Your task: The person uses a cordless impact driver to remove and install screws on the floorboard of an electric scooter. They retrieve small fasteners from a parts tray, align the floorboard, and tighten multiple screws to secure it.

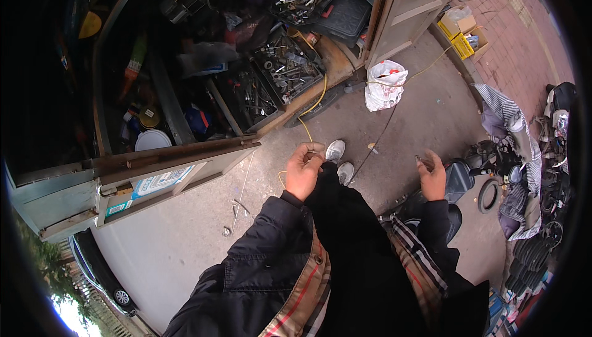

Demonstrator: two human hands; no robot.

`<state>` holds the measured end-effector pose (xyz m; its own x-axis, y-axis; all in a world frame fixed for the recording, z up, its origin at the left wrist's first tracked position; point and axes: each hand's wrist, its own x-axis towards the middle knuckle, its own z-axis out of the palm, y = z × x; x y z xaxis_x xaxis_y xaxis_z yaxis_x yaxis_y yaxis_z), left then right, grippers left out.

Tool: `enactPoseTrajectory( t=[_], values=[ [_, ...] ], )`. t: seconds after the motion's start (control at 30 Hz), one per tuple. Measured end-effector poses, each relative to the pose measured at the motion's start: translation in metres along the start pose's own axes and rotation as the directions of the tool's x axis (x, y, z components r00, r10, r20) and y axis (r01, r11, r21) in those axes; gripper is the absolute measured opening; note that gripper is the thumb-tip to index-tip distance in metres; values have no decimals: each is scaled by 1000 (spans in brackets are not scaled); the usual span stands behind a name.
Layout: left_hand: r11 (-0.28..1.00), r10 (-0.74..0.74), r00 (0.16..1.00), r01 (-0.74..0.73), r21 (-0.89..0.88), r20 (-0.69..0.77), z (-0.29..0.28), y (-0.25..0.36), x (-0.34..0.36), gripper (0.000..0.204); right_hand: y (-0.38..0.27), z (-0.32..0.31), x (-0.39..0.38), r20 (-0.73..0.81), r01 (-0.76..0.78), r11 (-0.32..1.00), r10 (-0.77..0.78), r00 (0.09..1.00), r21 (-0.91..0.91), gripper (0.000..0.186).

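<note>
Standing at the open tool cabinet (185, 164). Left hand (303, 170) curls loosely shut, contents too small to tell; right hand (431, 173) pinches a small metal part (422, 160) at waist height (over the concrete). Seems mid-inspection of the part; next move likely needs a steady grip.

An open cabinet (185, 78) crammed with tool trays (287, 69) far left; white plastic bag (385, 85) on pavement, tyre (488, 195) right.
</note>
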<state>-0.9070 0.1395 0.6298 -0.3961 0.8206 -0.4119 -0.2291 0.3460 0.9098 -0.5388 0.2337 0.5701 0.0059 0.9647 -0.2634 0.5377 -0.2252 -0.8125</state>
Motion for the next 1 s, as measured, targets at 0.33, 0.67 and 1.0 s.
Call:
enactPoseTrajectory(
  t=[0.33,0.67,1.0],
  values=[
    [997,65,982,-72,35,179,35,58,83,22,-48,-5,25,-128,15,998,-7,992,59,46],
    [989,102,970,-123,84,219,36,80,123,20,-94,4,36,-182,40,998,-30,983,52,47],
    [992,84,962,-105,67,258,50,94,169,20,-88,-9,35,-249,-12,999,25,968,52,49]
  ],
)
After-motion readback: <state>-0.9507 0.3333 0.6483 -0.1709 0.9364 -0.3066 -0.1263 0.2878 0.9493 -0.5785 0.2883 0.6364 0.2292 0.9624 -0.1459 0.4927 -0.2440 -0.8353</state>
